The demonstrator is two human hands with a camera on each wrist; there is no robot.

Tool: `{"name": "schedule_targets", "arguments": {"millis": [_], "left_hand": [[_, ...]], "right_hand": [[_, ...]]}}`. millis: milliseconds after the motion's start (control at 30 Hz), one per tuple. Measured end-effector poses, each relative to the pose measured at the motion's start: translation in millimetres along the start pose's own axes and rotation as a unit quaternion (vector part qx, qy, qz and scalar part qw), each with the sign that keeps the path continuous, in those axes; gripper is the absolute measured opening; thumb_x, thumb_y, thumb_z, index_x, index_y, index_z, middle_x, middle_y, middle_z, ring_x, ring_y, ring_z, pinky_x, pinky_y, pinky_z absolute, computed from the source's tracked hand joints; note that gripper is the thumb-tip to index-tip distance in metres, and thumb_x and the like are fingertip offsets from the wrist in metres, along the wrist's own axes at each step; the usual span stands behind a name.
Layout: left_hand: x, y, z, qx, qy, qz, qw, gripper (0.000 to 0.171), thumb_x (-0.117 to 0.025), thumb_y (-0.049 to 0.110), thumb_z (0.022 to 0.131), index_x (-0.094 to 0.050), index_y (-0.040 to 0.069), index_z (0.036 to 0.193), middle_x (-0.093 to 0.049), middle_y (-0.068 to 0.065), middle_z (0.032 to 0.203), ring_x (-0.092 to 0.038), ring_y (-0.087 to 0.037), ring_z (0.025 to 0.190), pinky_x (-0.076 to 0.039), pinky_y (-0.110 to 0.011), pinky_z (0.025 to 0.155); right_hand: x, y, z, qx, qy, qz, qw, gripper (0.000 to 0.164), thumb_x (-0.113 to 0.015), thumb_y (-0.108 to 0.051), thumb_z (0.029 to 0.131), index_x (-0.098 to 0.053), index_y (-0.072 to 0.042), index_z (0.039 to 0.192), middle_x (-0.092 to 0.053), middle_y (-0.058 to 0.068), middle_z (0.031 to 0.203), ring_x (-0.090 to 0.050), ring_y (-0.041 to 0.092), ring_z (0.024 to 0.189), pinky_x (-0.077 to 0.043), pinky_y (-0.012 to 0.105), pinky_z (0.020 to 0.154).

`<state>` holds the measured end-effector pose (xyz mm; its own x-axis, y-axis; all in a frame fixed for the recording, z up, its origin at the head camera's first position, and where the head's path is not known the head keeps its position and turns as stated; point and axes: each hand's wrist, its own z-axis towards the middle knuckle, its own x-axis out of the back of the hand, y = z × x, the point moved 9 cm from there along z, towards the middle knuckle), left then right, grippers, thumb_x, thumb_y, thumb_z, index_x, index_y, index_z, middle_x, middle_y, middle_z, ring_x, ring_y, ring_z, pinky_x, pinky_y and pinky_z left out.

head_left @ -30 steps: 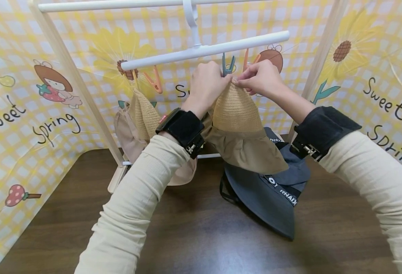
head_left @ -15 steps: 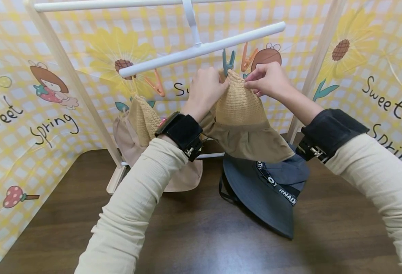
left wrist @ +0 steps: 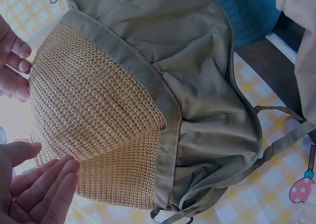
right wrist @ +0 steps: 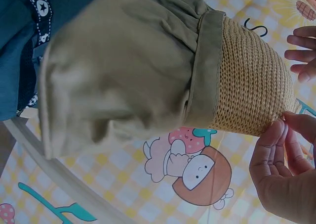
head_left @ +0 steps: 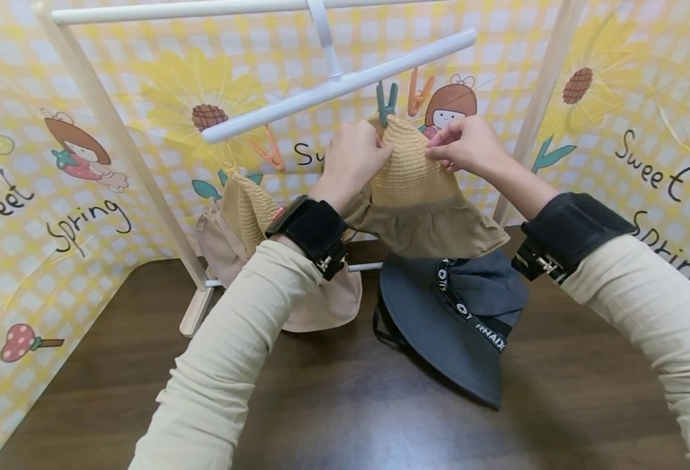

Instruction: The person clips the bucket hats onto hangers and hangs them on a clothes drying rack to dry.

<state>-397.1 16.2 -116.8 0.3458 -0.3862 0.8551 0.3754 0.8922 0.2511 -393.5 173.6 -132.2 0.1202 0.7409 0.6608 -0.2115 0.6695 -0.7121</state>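
Observation:
A hat with a woven straw crown and an olive-brown fabric brim [head_left: 412,170] hangs from a teal clothespin [head_left: 386,101] under a white hanger [head_left: 339,85]. My right hand [head_left: 468,143] pinches the right edge of the crown between thumb and fingers, as the right wrist view also shows. On the crown's other side is my left hand [head_left: 353,153]; in the left wrist view its fingers [left wrist: 47,187] are loosely extended beside the straw, and I cannot tell whether they touch it. To the left, a second straw-crowned hat with a pinkish brim [head_left: 324,300] hangs partly behind my left arm.
A dark blue-grey hat [head_left: 433,320] with a lettered band lies on the brown table [head_left: 321,405] below. Orange clothespins [head_left: 420,91] hang from the hanger. The rack's wooden post [head_left: 541,98] stands at the right, before a yellow checked cloth backdrop [head_left: 10,228].
Both hands have moved down from the clothespin, the right one along the crown's right edge. The hanger tilts more, its left end lower, and the olive-brown brim has risen and spread.

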Motion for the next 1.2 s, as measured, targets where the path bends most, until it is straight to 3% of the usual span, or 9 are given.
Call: {"name": "schedule_targets", "arguments": {"millis": [300,500,1200], "left_hand": [[1.4,2.3,0.7,-0.015,0.018,0.031,0.9993,0.053,-0.052,0.038,0.093,-0.034,0.015,0.049,-0.023,0.004,0.050,-0.022,-0.010,0.047,-0.018,-0.021,0.043],[2.4,3.1,2.4,-0.008,0.018,0.035,0.9992,0.053,-0.051,0.038,0.093,-0.033,0.016,0.049,-0.022,0.004,0.050,-0.021,-0.010,0.048,-0.016,-0.021,0.044],[2.5,3.1,2.9,0.000,0.012,0.043,0.9990,0.050,-0.049,0.037,0.093,-0.040,0.019,0.048,-0.028,0.006,0.048,-0.030,-0.011,0.049,-0.018,-0.021,0.044]], "right_hand": [[3,12,0,-0.001,0.003,0.011,1.000,0.026,-0.065,-0.019,0.085,-0.061,0.001,0.101,-0.055,-0.012,0.061,-0.053,0.001,0.052,-0.048,0.016,0.051],[5,17,-1,-0.003,0.002,0.013,1.000,0.028,-0.065,-0.021,0.085,-0.060,0.002,0.100,-0.054,-0.011,0.060,-0.053,0.001,0.052,-0.048,0.017,0.050],[11,53,-11,-0.031,-0.024,-0.003,0.999,0.033,-0.062,-0.027,0.087,-0.060,0.002,0.103,-0.057,-0.014,0.069,-0.056,0.000,0.058,-0.050,0.018,0.055]]}}
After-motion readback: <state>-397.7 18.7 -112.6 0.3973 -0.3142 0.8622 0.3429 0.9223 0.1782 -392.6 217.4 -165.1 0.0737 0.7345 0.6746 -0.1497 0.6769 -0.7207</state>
